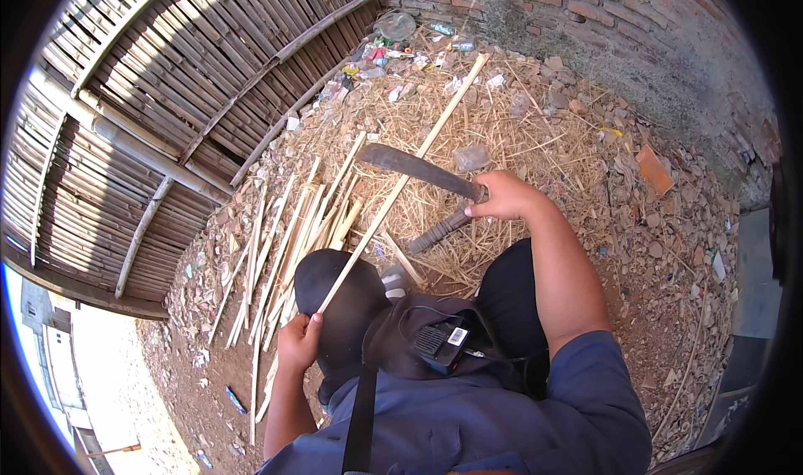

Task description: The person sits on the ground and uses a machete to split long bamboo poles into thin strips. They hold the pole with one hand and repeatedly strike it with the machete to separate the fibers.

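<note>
My left hand (299, 342) is closed on the near end of a long, pale bamboo strip (366, 239). The strip slants up and away to the right, past my left knee, over straw. In my right hand (504, 197) is a machete, gripped at the base of its blade; the handle is hidden by my fingers. Its dark, curved blade (431, 174) points left and crosses the strip; whether the two touch, I cannot tell. Just below that hand is a dark, ribbed rod-like piece (441, 231). More split bamboo strips (280, 253) lie in a pile left of my knee.
Straw and wood shavings (510, 132) cover the ground ahead, with rubble around them. Litter (381, 57) gathers in the far corner. A bamboo slat wall (159, 99) stands left, a brick wall (652, 40) behind and right. An orange tile piece (653, 170) lies at right.
</note>
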`<action>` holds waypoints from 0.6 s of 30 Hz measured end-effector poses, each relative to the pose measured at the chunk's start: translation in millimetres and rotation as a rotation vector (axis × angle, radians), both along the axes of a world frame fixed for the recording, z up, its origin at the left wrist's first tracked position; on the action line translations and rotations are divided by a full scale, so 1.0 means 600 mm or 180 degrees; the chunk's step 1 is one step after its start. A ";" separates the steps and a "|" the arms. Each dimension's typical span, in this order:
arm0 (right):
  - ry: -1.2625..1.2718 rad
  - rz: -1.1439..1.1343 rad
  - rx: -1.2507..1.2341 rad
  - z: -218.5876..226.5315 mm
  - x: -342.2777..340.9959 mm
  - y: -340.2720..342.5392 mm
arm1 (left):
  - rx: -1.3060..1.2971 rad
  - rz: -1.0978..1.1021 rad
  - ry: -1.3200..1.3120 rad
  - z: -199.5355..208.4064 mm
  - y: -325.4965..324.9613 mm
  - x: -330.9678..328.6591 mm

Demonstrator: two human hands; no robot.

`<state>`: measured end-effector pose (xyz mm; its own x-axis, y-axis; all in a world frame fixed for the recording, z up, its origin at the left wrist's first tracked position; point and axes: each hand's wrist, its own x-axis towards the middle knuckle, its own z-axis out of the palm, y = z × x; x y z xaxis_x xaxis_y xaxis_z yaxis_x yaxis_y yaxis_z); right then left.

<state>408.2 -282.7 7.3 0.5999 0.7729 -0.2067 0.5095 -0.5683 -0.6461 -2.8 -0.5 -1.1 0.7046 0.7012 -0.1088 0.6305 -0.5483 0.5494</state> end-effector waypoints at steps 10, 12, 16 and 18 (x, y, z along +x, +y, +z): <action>0.0019 -0.0004 -0.0007 0.010 -0.005 0.000 | 0.0038 -0.0005 -0.0007 -0.005 0.002 -0.003; 0.0037 -0.0020 -0.0021 0.011 -0.006 0.001 | 0.0047 -0.0015 -0.0029 -0.008 0.003 -0.005; 0.0173 -0.0057 -0.0080 0.011 -0.005 0.002 | 0.0171 -0.0043 -0.0124 -0.007 -0.001 -0.002; 0.0164 -0.0037 -0.0066 0.008 -0.004 0.001 | 0.0206 -0.0004 -0.0063 -0.005 -0.004 -0.001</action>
<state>405.9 -282.1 12.1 0.5971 0.7611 -0.2533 0.4692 -0.5875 -0.6593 -3.4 -2.6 -4.2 0.7070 0.7055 -0.0492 0.6191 -0.5838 0.5252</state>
